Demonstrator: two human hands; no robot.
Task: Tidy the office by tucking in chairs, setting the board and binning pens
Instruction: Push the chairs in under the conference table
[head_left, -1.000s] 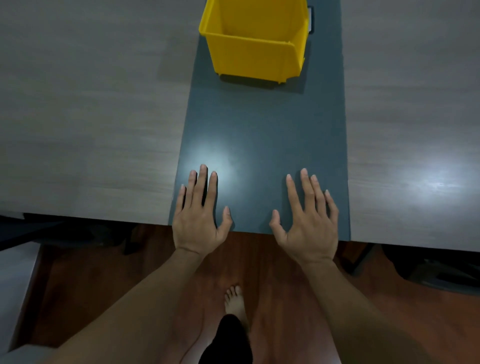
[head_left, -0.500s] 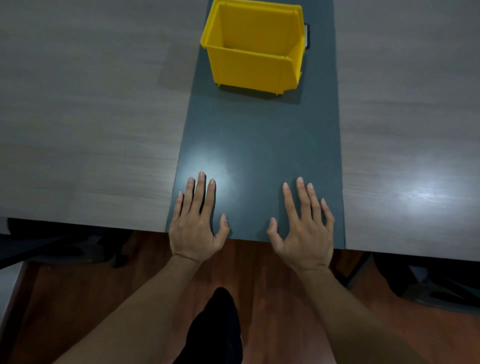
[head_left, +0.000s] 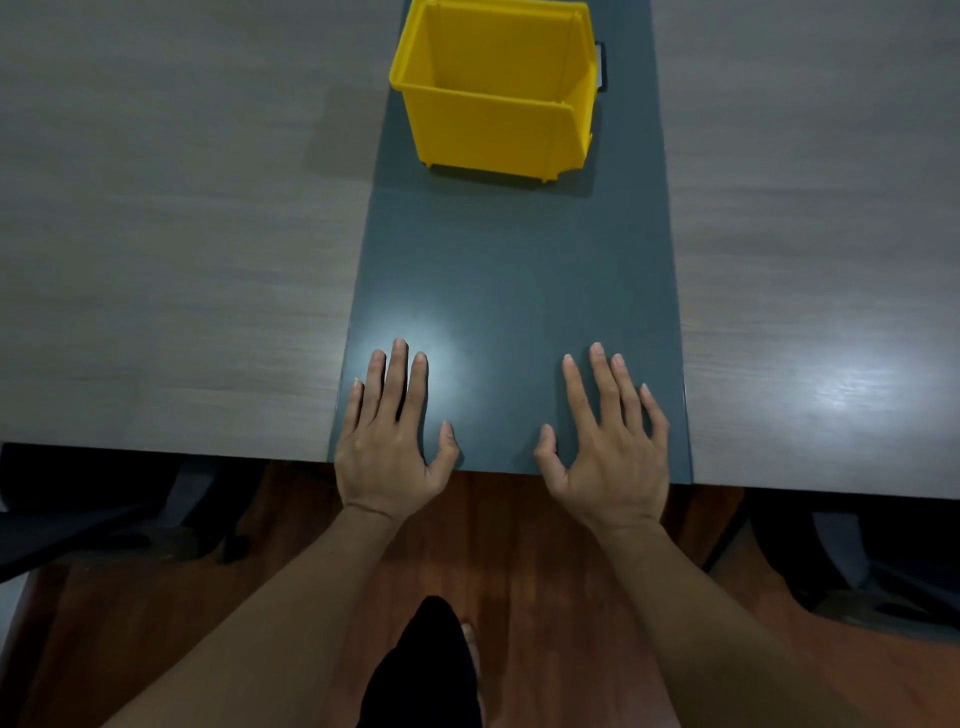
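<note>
A yellow plastic bin (head_left: 493, 130) stands upright on the dark grey middle strip of the table (head_left: 509, 280), at the far end of my view; the part of its inside that I can see holds nothing. My left hand (head_left: 389, 441) lies flat, palm down, on the strip's near edge with fingers apart. My right hand (head_left: 608, 447) lies flat the same way a little to the right. Neither hand holds anything. No pens or board are in view.
Light wood-grain table tops (head_left: 171, 249) flank the strip on both sides. Dark office chairs sit under the table at the left (head_left: 93, 519) and right (head_left: 852, 561). Brown wooden floor (head_left: 519, 571) and my own leg (head_left: 421, 670) lie below.
The view has tilted so the bin shows more fully, lower in view. My leg has swung forward. Both hands stay flat on the table edge.
</note>
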